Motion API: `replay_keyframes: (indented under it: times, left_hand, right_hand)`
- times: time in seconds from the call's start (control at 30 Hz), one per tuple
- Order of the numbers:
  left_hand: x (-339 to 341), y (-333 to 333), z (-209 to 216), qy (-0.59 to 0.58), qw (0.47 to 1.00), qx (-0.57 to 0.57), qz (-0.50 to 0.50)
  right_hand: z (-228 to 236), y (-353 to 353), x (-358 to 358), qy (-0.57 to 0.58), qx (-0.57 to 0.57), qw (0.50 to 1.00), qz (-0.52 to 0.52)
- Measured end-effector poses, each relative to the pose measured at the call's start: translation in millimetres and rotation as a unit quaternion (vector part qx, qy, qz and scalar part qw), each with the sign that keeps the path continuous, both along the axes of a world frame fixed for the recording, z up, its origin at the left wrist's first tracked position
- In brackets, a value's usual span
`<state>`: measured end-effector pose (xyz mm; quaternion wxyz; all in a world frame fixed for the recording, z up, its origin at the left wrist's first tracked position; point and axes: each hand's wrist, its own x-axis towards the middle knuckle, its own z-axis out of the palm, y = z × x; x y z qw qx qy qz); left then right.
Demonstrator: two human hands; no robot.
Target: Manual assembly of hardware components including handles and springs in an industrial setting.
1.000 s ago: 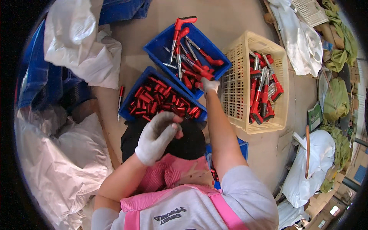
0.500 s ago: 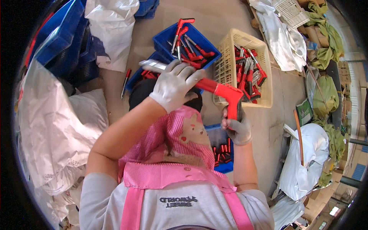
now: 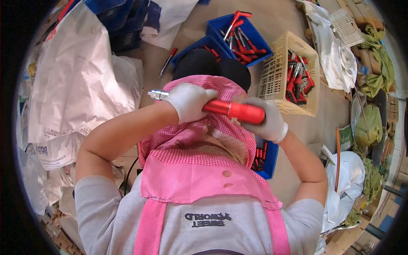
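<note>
Across my lap lies a red-handled tool with a silver metal shaft, held level in both gloved hands. Its bare metal end sticks out to the left of my left hand, which is closed around the shaft part. My right hand, a little blurred, is closed around the thick red end from behind and beneath. The bend of the handle seen earlier is turned out of sight or hidden. Beyond my knees, a blue crate holds several similar red-handled tools.
A cream slatted crate with more red tools stands to the right of the blue one. Small red parts fill a blue bin beside my right thigh. One loose red-handled tool lies on the floor. White sacks crowd the left side.
The tool has come closer to my body and turned, so its bent handle no longer shows. My right hand moved up from the bend to the red end. The view has shifted too.
</note>
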<state>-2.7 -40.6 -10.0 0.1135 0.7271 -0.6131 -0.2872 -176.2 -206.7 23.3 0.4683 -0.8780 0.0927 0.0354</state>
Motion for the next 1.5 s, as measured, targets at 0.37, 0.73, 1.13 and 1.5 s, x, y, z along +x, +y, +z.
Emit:
replay_keyframes:
  times: [0.37, 0.73, 1.13, 1.5]
  left_hand:
    - [-2.3, 34.7, 2.7, -0.176, 0.945, -0.274, -0.026]
    - [-3.3, 29.9, -28.5, 0.616, 0.746, 0.245, 0.066]
    - [22.5, 27.2, 6.1, -0.292, 0.892, -0.338, -0.066]
    - [-23.7, 47.7, -33.2, 0.689, 0.715, 0.112, 0.014]
  right_hand:
    - [-23.4, -16.6, 16.9, 0.038, 0.442, 0.869, -0.221]
    - [25.4, 11.8, 44.2, -0.309, -0.545, 0.72, 0.299]
    - [-1.4, 22.7, 43.0, 0.078, 0.118, 0.989, 0.043]
    - [35.5, 1.1, 60.0, -0.451, -0.473, 0.699, 0.291]
